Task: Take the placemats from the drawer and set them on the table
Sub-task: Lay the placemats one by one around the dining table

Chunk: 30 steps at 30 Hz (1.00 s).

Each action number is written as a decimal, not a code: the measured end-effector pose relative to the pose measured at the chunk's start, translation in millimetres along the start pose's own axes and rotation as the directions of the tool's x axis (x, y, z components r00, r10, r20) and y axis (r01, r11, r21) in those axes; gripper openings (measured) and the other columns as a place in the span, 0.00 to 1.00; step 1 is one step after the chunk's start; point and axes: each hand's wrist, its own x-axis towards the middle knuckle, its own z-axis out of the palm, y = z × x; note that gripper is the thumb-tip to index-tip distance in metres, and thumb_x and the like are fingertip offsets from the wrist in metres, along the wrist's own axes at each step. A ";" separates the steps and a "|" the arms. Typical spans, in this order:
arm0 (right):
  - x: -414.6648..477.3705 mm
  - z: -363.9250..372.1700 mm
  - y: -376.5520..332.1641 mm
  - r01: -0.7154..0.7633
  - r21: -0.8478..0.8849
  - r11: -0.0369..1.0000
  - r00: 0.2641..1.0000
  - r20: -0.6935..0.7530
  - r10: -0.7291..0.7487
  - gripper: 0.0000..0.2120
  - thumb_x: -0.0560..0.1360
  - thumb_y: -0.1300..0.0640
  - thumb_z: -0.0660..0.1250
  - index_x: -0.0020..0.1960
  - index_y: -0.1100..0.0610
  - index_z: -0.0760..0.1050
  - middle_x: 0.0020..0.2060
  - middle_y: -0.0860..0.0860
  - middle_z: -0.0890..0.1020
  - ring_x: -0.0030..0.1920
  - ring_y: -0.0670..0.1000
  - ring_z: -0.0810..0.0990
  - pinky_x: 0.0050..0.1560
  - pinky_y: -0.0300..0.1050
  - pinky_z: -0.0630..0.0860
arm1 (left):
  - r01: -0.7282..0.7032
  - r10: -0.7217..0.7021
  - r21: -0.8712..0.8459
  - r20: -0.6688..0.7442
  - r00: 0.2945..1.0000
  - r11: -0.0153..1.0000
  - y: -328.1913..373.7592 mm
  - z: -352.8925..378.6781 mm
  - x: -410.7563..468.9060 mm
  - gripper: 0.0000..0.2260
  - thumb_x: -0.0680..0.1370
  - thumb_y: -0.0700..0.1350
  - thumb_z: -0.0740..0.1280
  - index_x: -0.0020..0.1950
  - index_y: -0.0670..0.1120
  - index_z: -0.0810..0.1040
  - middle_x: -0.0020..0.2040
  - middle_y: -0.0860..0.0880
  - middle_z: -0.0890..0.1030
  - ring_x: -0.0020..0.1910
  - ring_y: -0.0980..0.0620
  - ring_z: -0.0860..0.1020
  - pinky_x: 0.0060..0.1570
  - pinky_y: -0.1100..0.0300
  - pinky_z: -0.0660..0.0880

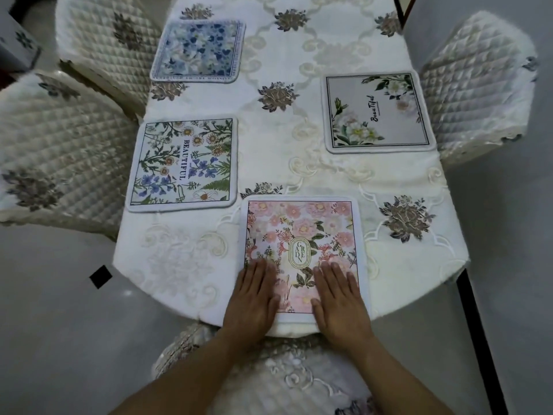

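Right now, looking down from the head camera, four placemats lie on the table (404, 265), which is covered with a white embroidered cloth. Nearest the person is the pink placemat (302, 235), printed with "GARDEN" in an oval, sitting square at the table's near edge. Both hands rest flat on its near part: the left hand (251, 298) covers the lower left corner, the right hand (339, 301) the lower right. Fingers on both are stretched out and spread, palms down, gripping nothing, only pressing on the mat.

To the left and a little farther off lies the green placemat (184, 163) with daisies, blue flowers and the word "BEAUTIFUL", its near right corner just beside the pink one's far left corner. Farther still on the left side is the blue placemat (199, 50). On the right side lies the white placemat (378, 110), with white blooms and script lettering, well apart from the others.

Quilted chair covers (59, 139) ring the table: two on the left, one on the right, and one below the person's forearms.
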 end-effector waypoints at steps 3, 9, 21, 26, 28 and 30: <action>-2.4 -9.1 11.1 -0.039 0.023 0.999 0.998 0.040 0.038 0.30 0.81 0.45 0.50 0.79 0.56 0.52 0.79 0.54 0.56 0.79 0.55 0.51 0.77 0.57 0.52 | 0.049 -0.048 -0.029 0.046 0.998 0.998 -13.3 -6.5 2.9 0.31 0.82 0.57 0.52 0.79 0.39 0.52 0.80 0.38 0.52 0.79 0.41 0.49 0.76 0.45 0.51; 92.8 -37.9 -2.9 -0.080 0.069 0.994 0.996 0.054 0.077 0.29 0.82 0.46 0.45 0.80 0.57 0.47 0.80 0.55 0.50 0.79 0.53 0.42 0.78 0.53 0.42 | 0.143 -0.140 -0.021 0.107 0.984 0.990 -14.6 -31.4 102.7 0.35 0.82 0.59 0.51 0.78 0.35 0.49 0.79 0.34 0.49 0.78 0.36 0.45 0.77 0.43 0.45; 176.0 -59.3 21.4 0.013 -0.060 0.998 0.995 0.098 -0.008 0.31 0.82 0.45 0.45 0.79 0.57 0.40 0.80 0.55 0.44 0.79 0.53 0.39 0.78 0.54 0.39 | 0.006 -0.017 0.069 0.148 0.989 0.998 -49.5 -43.6 193.9 0.34 0.82 0.62 0.49 0.79 0.40 0.45 0.80 0.37 0.47 0.79 0.40 0.44 0.76 0.46 0.41; 146.5 -64.6 70.1 -0.078 -0.058 0.995 0.994 0.072 0.083 0.32 0.82 0.44 0.44 0.79 0.57 0.39 0.80 0.55 0.42 0.79 0.53 0.37 0.78 0.52 0.39 | 0.012 -0.019 0.059 0.126 0.992 0.998 -83.5 -53.3 168.5 0.36 0.82 0.62 0.51 0.79 0.40 0.44 0.80 0.37 0.47 0.79 0.41 0.43 0.76 0.47 0.42; 142.2 -63.7 70.9 -0.122 -0.048 0.991 0.990 0.067 0.125 0.31 0.83 0.45 0.46 0.79 0.58 0.39 0.80 0.57 0.43 0.79 0.54 0.38 0.78 0.53 0.40 | 0.026 -0.034 0.066 0.128 0.991 0.997 -86.4 -52.9 160.0 0.35 0.82 0.61 0.50 0.79 0.40 0.43 0.80 0.37 0.45 0.79 0.41 0.42 0.76 0.47 0.41; 137.6 -59.9 63.2 -0.165 -0.040 0.986 0.984 0.064 0.167 0.32 0.83 0.46 0.46 0.79 0.59 0.39 0.79 0.57 0.42 0.79 0.55 0.38 0.78 0.53 0.40 | 0.043 -0.050 0.057 0.110 0.993 0.997 -80.3 -50.2 150.1 0.34 0.82 0.60 0.48 0.79 0.38 0.43 0.79 0.35 0.46 0.78 0.39 0.43 0.76 0.46 0.42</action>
